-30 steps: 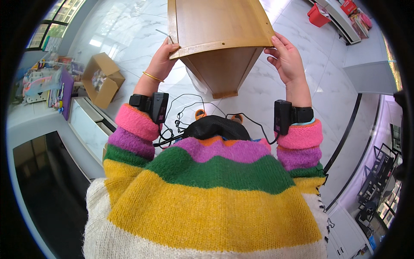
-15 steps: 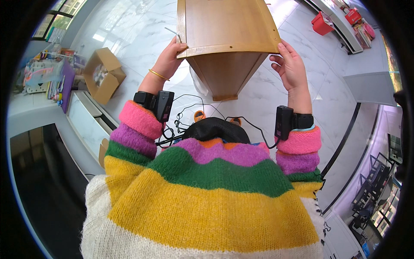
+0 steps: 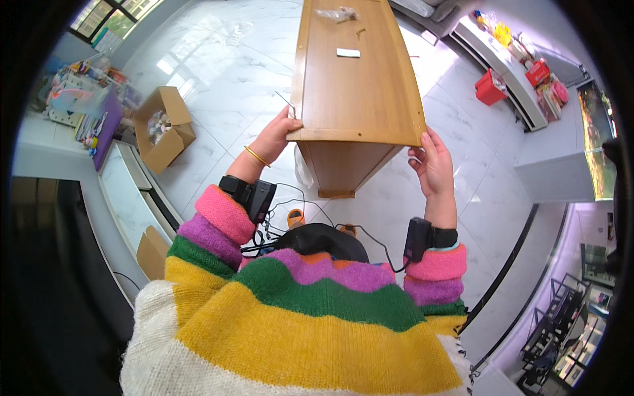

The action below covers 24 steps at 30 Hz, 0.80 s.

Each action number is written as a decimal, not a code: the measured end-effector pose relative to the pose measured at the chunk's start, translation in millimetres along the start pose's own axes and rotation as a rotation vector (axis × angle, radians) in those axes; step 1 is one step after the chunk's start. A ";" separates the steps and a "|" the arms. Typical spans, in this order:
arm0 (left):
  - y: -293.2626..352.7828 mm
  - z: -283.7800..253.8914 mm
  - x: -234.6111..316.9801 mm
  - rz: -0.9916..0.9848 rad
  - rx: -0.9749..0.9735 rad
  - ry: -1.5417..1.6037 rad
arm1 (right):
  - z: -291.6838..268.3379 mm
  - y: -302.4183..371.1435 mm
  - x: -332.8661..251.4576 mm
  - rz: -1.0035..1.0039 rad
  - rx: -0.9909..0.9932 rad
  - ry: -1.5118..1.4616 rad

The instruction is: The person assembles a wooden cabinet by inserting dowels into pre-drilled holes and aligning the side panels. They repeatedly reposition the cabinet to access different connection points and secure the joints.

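A tall wooden cabinet (image 3: 356, 86) stands on the white marble floor in front of me, its flat top panel facing up. My left hand (image 3: 276, 135) grips the near left corner of that top panel. My right hand (image 3: 432, 162) holds the near right corner, fingers curled against the edge. A small clear plastic bag (image 3: 337, 13) and a white slip (image 3: 348, 53) lie on the panel farther away. Both wrists carry black strapped devices with cables running to my chest.
An open cardboard box (image 3: 164, 129) sits on the floor to the left, beside a low white bench (image 3: 132, 198). A red bin (image 3: 490, 89) stands by a long white shelf (image 3: 508, 66) at the right. A glass railing edge (image 3: 508, 264) runs along the lower right.
The view has tilted so more of the cabinet's top panel shows. Both hands stayed on the near corners, the right hand sliding lower along the edge.
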<state>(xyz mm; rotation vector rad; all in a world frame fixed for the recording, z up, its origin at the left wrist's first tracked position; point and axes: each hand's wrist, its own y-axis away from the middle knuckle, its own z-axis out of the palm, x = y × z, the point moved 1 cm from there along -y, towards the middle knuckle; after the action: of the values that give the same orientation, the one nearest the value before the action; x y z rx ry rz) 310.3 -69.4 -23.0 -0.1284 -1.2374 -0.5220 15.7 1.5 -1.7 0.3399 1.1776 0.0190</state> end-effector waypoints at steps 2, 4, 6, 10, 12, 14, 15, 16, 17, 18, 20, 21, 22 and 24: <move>1.6 1.3 2.9 0.090 -0.009 -0.110 | 0.5 0.6 0.4 0.005 0.013 -0.009; 3.5 4.4 2.4 0.149 -0.009 -0.204 | 0.2 1.2 0.2 -0.003 0.001 -0.016; 3.6 5.5 0.9 0.108 0.026 -0.090 | -0.5 1.2 0.3 0.001 0.003 -0.021; 0.8 3.6 0.2 0.025 -0.009 0.003 | -1.9 0.1 1.8 0.017 0.001 -0.029; -0.7 1.9 0.7 0.009 -0.038 0.001 | -2.2 -0.3 3.0 0.016 -0.007 -0.031; 0.4 1.4 0.2 0.003 -0.042 -0.007 | -2.0 -0.3 4.2 0.010 -0.016 -0.041; 0.5 1.6 -0.4 -0.009 -0.023 0.015 | -2.1 0.0 4.6 0.012 -0.019 -0.053; 0.3 2.4 -0.5 0.024 -0.047 0.008 | -1.9 0.0 4.9 0.004 -0.030 -0.050; 0.5 2.7 -0.8 0.035 -0.032 0.001 | -1.8 0.4 5.1 -0.001 -0.033 -0.060; 0.7 3.6 -1.8 0.034 -0.010 -0.006 | -1.9 0.9 5.1 -0.003 -0.031 -0.070; -0.2 4.1 -1.7 0.060 -0.012 -0.033 | -1.9 1.4 4.5 -0.002 -0.021 -0.072; -0.2 4.5 -2.2 0.058 0.001 -0.048 | -1.6 1.7 4.4 0.001 -0.009 -0.074; 0.0 4.7 -2.3 0.065 -0.005 -0.042 | -1.2 2.0 4.3 0.011 0.007 -0.088; 0.6 4.1 -2.3 0.060 0.009 -0.036 | -0.3 2.4 3.7 0.004 0.001 -0.075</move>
<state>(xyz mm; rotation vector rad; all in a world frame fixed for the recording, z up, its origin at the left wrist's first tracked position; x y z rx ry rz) 306.5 -66.6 -23.6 -0.1680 -1.2670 -0.4638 17.2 4.5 -4.5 0.3413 1.1025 0.0087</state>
